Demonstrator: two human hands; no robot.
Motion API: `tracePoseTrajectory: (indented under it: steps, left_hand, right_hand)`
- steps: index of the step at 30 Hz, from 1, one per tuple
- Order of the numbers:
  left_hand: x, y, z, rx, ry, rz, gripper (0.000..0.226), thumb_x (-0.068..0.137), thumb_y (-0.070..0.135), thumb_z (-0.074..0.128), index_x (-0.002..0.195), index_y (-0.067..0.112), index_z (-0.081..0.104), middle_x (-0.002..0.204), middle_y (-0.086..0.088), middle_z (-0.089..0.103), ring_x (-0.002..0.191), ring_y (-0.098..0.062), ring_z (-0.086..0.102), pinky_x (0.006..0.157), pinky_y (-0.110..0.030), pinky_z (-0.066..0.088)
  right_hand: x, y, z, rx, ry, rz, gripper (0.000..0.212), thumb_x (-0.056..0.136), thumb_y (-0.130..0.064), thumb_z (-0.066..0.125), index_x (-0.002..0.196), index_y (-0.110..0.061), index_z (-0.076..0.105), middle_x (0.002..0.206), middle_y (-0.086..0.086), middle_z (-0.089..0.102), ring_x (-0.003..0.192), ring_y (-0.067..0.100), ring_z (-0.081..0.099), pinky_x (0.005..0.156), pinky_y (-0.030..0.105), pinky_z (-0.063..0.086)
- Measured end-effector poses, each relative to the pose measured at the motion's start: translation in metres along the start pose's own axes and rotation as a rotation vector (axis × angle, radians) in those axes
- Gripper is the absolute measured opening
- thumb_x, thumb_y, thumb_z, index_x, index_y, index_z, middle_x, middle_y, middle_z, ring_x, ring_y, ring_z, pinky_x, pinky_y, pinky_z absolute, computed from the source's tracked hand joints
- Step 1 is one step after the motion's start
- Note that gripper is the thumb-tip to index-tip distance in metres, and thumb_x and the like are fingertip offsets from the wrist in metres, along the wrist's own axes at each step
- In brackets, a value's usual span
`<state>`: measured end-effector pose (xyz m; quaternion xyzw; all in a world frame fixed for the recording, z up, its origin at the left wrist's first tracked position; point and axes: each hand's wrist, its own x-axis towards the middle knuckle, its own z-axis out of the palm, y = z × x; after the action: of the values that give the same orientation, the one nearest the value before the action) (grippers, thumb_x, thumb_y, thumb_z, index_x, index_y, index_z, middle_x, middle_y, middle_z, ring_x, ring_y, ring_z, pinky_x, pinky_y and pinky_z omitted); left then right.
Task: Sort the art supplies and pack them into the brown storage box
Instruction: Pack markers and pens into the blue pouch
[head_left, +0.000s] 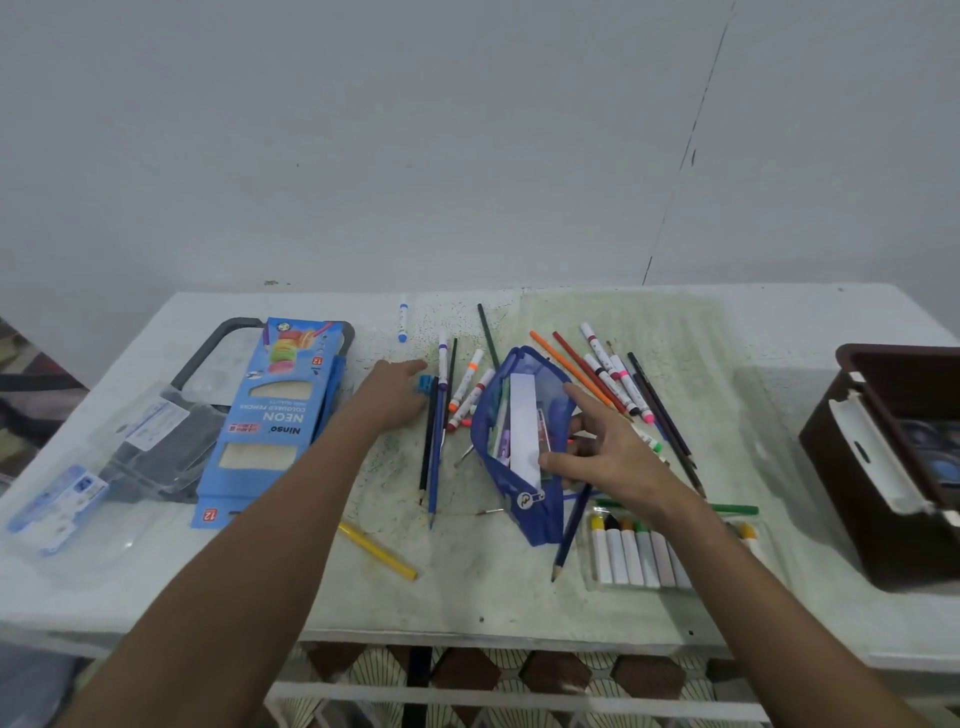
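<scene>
White table (519, 597), stained green in the middle, pushed against a plain pale wall (415, 130). Left hand (392, 392) reaches flat across it, fingers relaxed, touching a small blue sharpener (425, 384). Right hand (605, 454) grips the open blue pouch (519, 457) at centre. Pencils (434, 441) and markers (610, 376) lie scattered around. The brown box (852, 467) sits at the table's right edge, patterned floor (519, 670) below.

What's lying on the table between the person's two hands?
In the head view, between the left hand and right hand: a blue sharpener, pencils, markers, then the blue pouch.
</scene>
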<state>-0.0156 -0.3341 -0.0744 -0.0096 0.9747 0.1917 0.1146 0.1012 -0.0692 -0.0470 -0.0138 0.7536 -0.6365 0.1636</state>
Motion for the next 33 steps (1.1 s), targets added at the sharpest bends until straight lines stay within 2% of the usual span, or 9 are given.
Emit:
tracePoseTrajectory:
  steps: [3,7,10,13,16,20,24,27,33]
  left_hand:
    - [-0.004,-0.001,-0.001,-0.026,0.057,0.025,0.043,0.090,0.029,0.061,0.131,0.019,0.056,0.122,-0.019,0.058,0.102,-0.028,0.059,0.090,-0.034,0.046]
    - [-0.021,0.005,-0.003,-0.161,0.171,0.018,0.043,0.089,0.030,0.063,0.128,0.014,0.057,0.105,-0.009,0.061,0.093,-0.019,0.054,0.077,-0.026,0.038]
    - [-0.045,0.023,-0.011,-0.269,0.263,0.121,0.039,0.086,0.034,0.066,0.121,0.018,0.061,0.095,0.002,0.062,0.084,-0.011,0.054,0.073,-0.021,0.037]
    - [-0.073,0.048,-0.014,-0.380,0.217,0.251,0.033,0.082,0.035,0.071,0.113,0.026,0.065,0.085,0.009,0.063,0.071,-0.004,0.056,0.066,-0.016,0.041]
    - [-0.087,0.063,-0.008,-0.390,0.155,0.323,0.035,0.078,0.039,0.074,0.111,0.031,0.066,0.094,0.009,0.056,0.073,-0.004,0.053,0.068,-0.018,0.042]
    - [-0.086,0.069,0.006,-0.336,0.082,0.307,0.041,0.077,0.042,0.075,0.114,0.030,0.065,0.109,0.001,0.041,0.097,-0.011,0.049,0.081,-0.021,0.040]
    - [-0.089,0.069,0.014,-0.334,0.062,0.237,0.049,0.079,0.043,0.073,0.124,0.026,0.061,0.108,0.004,0.047,0.095,-0.012,0.050,0.081,-0.023,0.041]
    - [-0.096,0.070,0.019,-0.372,0.072,0.228,0.047,0.081,0.043,0.069,0.124,0.027,0.061,0.115,0.003,0.061,0.095,-0.014,0.059,0.085,-0.029,0.050]
    - [-0.135,0.073,0.027,-0.548,0.133,0.374,0.020,0.079,0.032,0.075,0.097,0.034,0.067,0.097,0.006,0.055,0.082,0.000,0.062,0.073,-0.014,0.052]
  right_hand:
    - [0.000,0.002,0.001,0.012,0.000,-0.002,0.085,0.081,-0.014,0.074,0.148,-0.031,0.025,0.111,0.004,0.061,0.099,0.022,0.066,0.076,0.040,0.060]
    - [-0.001,0.005,0.004,0.005,0.017,-0.009,0.083,0.082,-0.016,0.073,0.149,-0.031,0.026,0.107,0.014,0.062,0.095,0.026,0.067,0.071,0.039,0.060]
    - [-0.003,0.009,0.005,0.009,0.039,-0.029,0.081,0.082,-0.016,0.072,0.149,-0.028,0.027,0.100,0.020,0.063,0.092,0.032,0.066,0.067,0.038,0.060]
    - [-0.006,0.012,0.006,0.041,0.054,-0.046,0.079,0.083,-0.016,0.071,0.148,-0.029,0.029,0.099,0.027,0.061,0.080,0.031,0.063,0.062,0.032,0.057]
    - [-0.010,0.015,0.007,0.035,0.069,-0.063,0.074,0.084,-0.018,0.071,0.146,-0.032,0.033,0.094,0.022,0.062,0.071,0.023,0.062,0.061,0.030,0.056]
    - [-0.014,0.018,0.010,0.007,0.121,-0.097,0.066,0.086,-0.021,0.068,0.143,-0.033,0.038,0.087,0.011,0.062,0.067,0.019,0.063,0.063,0.033,0.059]
    - [-0.021,0.021,0.018,0.011,0.192,-0.149,0.059,0.089,-0.024,0.063,0.143,-0.031,0.039,0.089,0.006,0.060,0.067,0.014,0.061,0.064,0.037,0.059]
    - [-0.030,0.027,0.026,0.080,0.247,-0.199,0.070,0.081,-0.030,0.070,0.143,-0.031,0.038,0.093,0.009,0.059,0.072,0.018,0.059,0.066,0.037,0.057]
    - [-0.052,0.048,0.028,0.199,0.255,-0.273,0.096,0.057,-0.014,0.089,0.138,-0.028,0.040,0.096,0.005,0.057,0.075,0.021,0.060,0.064,0.029,0.053]
